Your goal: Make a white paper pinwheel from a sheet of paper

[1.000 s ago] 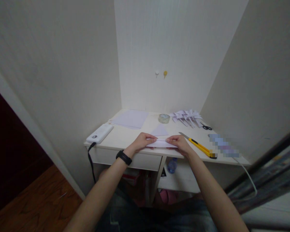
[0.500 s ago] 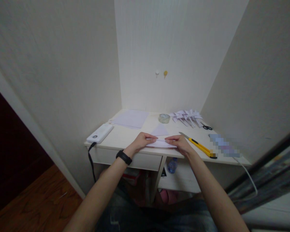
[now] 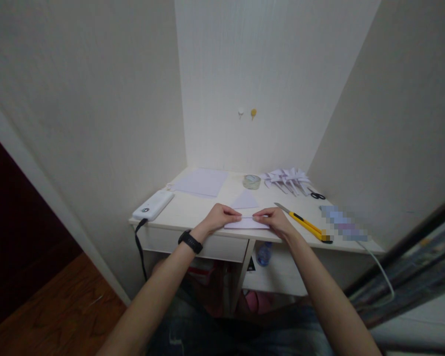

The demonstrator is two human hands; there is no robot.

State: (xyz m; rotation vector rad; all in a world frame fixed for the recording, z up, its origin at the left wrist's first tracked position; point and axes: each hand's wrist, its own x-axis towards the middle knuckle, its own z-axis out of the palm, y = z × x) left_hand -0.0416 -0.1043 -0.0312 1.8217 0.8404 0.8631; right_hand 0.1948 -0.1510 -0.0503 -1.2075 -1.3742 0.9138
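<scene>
A folded sheet of white paper [image 3: 246, 223] lies at the front edge of the desk, between my hands. My left hand [image 3: 223, 215], with a black watch on its wrist, pinches the paper's upper edge near the middle. From the other side my right hand [image 3: 274, 219] pinches the same edge, its fingertips a short gap from the left ones. Just behind the hands a triangular piece of paper [image 3: 244, 199] rests flat. To the right of my right hand lies a yellow utility knife [image 3: 306, 225] with its blade out.
A roll of clear tape [image 3: 251, 182], a pile of folded paper pieces [image 3: 287, 180] and black scissors [image 3: 318, 196] lie toward the back. Flat paper sheets [image 3: 202, 182] are at the back left. A white power bank [image 3: 154, 205] with a cable sits left; a blurred phone [image 3: 344, 223] right.
The paper's upper fold has come down flatter and its front face shows broader. Both hands stay in nearly the same place, still pinching the edge.
</scene>
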